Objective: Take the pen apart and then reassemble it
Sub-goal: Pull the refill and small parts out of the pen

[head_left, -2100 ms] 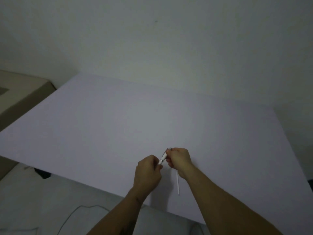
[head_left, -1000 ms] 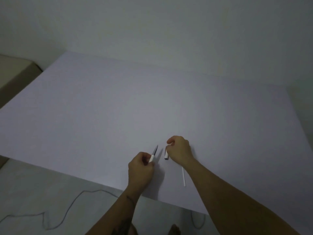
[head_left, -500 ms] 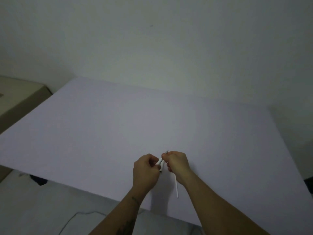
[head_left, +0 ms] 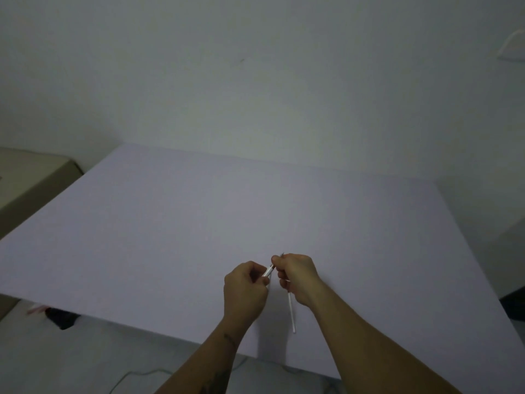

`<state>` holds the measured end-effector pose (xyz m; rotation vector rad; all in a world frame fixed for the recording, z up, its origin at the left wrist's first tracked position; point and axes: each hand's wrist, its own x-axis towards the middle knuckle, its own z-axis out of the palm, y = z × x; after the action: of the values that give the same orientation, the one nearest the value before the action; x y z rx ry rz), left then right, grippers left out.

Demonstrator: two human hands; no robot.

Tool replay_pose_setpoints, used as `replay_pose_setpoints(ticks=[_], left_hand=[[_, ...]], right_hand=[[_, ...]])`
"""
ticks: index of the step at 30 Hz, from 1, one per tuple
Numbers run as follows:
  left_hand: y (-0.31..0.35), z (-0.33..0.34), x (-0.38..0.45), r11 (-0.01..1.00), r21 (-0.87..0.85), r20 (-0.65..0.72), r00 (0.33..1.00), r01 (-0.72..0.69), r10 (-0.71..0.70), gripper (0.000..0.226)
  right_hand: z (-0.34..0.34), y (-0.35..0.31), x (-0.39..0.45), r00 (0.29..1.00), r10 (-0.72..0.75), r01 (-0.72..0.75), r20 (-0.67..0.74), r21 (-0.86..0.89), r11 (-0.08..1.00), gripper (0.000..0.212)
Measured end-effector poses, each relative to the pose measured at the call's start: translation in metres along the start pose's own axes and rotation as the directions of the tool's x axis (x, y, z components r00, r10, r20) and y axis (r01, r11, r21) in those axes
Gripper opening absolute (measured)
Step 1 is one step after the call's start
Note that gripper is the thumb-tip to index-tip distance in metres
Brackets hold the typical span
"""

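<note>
Left hand (head_left: 245,288): fingers curled tight on the near end of the pen (head_left: 268,271).
Right hand (head_left: 297,275): pinched shut on the pen's far end; dark tip pokes out just past its knuckles.
Pen: spans the gap between both grips, tilted, above the table (head_left: 170,223).
White tube (head_left: 291,311): flat on the table, just beneath the right wrist, ungripped.

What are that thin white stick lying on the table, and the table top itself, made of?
The stick looks like smooth white plastic: thin, straight, even in colour, probably the pen's ink tube. The table top shows a flat, matte, pale lilac surface with no grain or glare, perhaps painted board or laminate; the dim light leaves that open.
</note>
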<state>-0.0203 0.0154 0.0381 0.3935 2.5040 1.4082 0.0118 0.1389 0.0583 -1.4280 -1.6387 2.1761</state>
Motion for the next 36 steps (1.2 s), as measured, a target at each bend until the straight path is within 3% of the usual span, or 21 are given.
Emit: replay_pose_setpoints(ticks=[5,11,16,20,26,30,36], left_hand=[[0.000,-0.001,0.001,1.000,0.008,0.021,1.000,-0.003,0.002,0.017],[0.008,0.001,0.002,0.999,0.015,0.042,0.999,-0.033,0.033,0.016],[0.014,-0.002,0.006,1.000,0.021,0.063,0.998,-0.021,0.019,0.017],[0.016,-0.003,0.005,0.999,0.032,0.070,0.997,-0.015,0.012,0.017],[0.017,-0.003,0.005,0.998,0.054,0.071,0.997,-0.014,0.010,0.015],[0.015,-0.004,0.004,0.999,0.044,0.067,0.998,0.006,-0.009,0.016],[0.015,-0.003,0.003,1.000,0.029,0.077,0.997,0.009,-0.011,0.015]], right_hand=[[-0.009,-0.001,-0.006,0.996,0.049,-0.053,0.079,0.060,0.997,0.015],[-0.011,-0.004,-0.009,0.999,0.040,-0.040,-0.009,0.030,0.999,0.010],[-0.019,-0.010,-0.014,0.996,0.043,-0.049,0.081,0.077,0.996,0.022],[-0.021,-0.009,-0.014,0.995,0.089,-0.094,0.053,0.096,0.991,0.007],[-0.020,-0.008,-0.011,0.995,0.083,-0.089,0.053,0.116,0.989,0.020],[-0.022,-0.006,-0.012,0.984,0.162,-0.172,0.069,0.171,0.970,0.011],[-0.020,-0.002,-0.011,0.991,0.130,-0.135,0.037,0.182,0.974,0.014]])
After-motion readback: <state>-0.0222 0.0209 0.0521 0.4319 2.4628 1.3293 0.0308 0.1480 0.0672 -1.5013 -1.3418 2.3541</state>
